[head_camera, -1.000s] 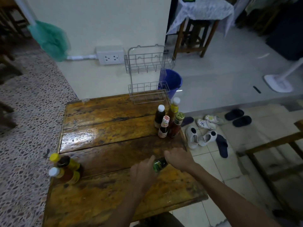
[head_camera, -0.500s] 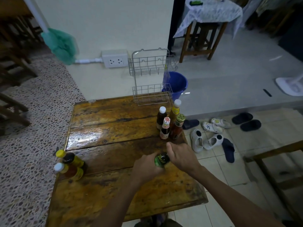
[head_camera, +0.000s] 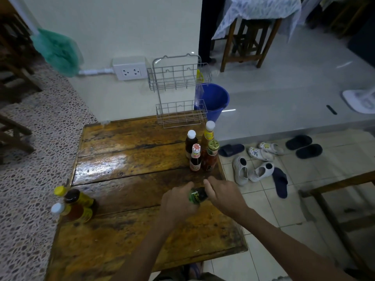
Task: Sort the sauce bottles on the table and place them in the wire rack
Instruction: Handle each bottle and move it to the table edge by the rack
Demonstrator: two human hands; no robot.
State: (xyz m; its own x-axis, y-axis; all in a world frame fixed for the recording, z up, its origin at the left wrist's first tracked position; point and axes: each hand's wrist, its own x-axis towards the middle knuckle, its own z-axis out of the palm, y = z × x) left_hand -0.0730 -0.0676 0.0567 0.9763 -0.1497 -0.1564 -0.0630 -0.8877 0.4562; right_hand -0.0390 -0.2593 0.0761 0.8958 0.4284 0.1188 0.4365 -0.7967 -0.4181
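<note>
Both my hands grip a dark bottle with a green label (head_camera: 197, 196) above the wooden table (head_camera: 125, 159). My left hand (head_camera: 178, 203) wraps one end, my right hand (head_camera: 223, 194) the other. Several sauce bottles stand in a cluster near the table's right edge: a dark one with a white cap (head_camera: 191, 144), a yellow-labelled one (head_camera: 208, 134), a small one with a red-and-white cap (head_camera: 195, 159) and a red one with a gold lid (head_camera: 211, 157). Two more bottles (head_camera: 76, 205) stand at the left edge. The two-tier wire rack (head_camera: 179, 92) stands empty at the table's far edge.
A wall socket (head_camera: 130, 68) and a green broom head (head_camera: 57, 50) lie left of the rack. A blue bucket (head_camera: 215, 100) sits behind it on the floor. Sandals and shoes (head_camera: 261, 165) are scattered right of the table, near a wooden frame (head_camera: 334, 191).
Both hands with the green-labelled bottle have shifted slightly forward over the table. The camera view has shifted, so the table and rack sit further right in the frame.
</note>
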